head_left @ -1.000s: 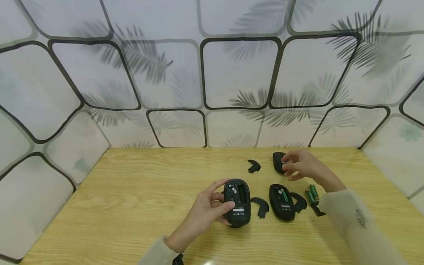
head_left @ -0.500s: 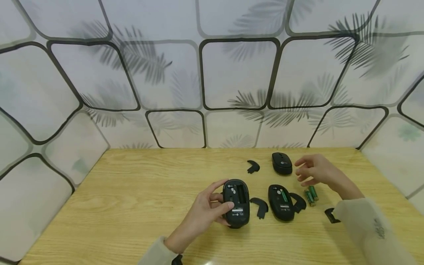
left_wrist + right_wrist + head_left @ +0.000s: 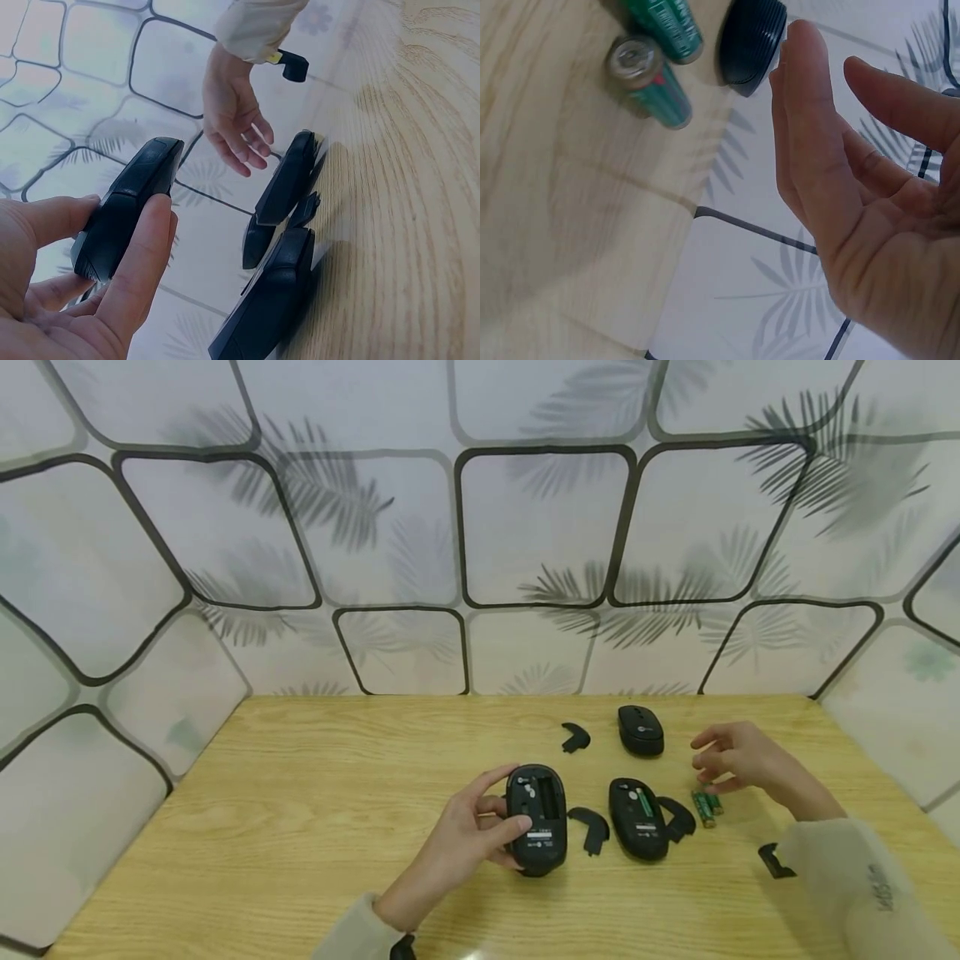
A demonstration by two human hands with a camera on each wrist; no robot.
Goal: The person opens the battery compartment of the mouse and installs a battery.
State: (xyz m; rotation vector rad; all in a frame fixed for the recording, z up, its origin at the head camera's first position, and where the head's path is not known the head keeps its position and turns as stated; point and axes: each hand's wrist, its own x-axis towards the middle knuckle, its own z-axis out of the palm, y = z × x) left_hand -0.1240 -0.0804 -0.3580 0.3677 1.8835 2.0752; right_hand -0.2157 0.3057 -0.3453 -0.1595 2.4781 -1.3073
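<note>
My left hand (image 3: 467,832) grips a black computer mouse (image 3: 537,852), its underside facing up and an uncovered battery slot showing. In the left wrist view the thumb and fingers pinch that mouse (image 3: 124,206) by its sides, off the table. Over the right part of the table hovers my right hand (image 3: 753,764), fingers loosely bent and holding nothing. Just below it lie green batteries (image 3: 703,810); the right wrist view shows two batteries (image 3: 660,90) side by side, apart from the fingers. A second mouse (image 3: 637,839) lies belly up with a green battery in its slot.
A third mouse (image 3: 641,731) stands upright near the back edge. Curved black battery covers lie about: one cover (image 3: 576,737) at the back, one cover (image 3: 592,829) between the mice, one cover (image 3: 678,820) against the second mouse. A black piece (image 3: 775,862) sits beside the right sleeve.
My right hand has drawn away from the upright mouse, moving right and toward me, to above the batteries. The left hand holds its mouse in the same place.
</note>
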